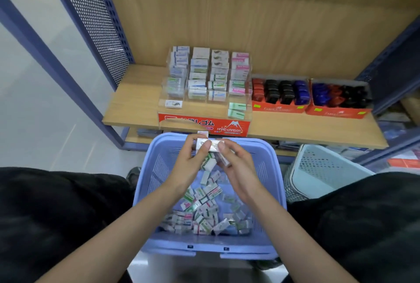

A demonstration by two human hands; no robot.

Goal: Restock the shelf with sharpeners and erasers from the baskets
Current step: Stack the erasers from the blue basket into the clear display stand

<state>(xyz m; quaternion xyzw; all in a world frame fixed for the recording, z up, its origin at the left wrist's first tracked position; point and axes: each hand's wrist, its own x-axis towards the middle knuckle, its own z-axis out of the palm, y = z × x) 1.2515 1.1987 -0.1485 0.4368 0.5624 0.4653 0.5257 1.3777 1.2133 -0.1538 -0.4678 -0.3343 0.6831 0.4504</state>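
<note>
Dark, soft cloth over the person's knees point(56, 214) fills both near corners; between them sits the lilac basket point(156, 173), a rectangle of smooth plastic with slotted walls and a rolled rim. Loose erasers point(202, 216), small blocks in glossy printed sleeves, lie jumbled across its near half.

Over the far end of that basket the left hand point(191, 162) and the right hand point(236, 164) meet; both curl fingers and thumbs round one small stack point(209, 147) of wrapped erasers, held in the air just short of the shelf's near edge.

Beyond it runs the shelf point(136, 96), a flat board with a pale wood-grain face. At its middle stands a clear acrylic rack point(200, 106), stepped, with a red printed front; rows of boxed erasers fill its compartments. Just to its right, two red card trays point(279, 108) hold sharpeners point(279, 90), rounded and shiny, in red, black and blue.

A pale basket point(318, 169) with perforated walls sits on the right; a perforated metal panel point(95, 28) closes the shelf's left side.
</note>
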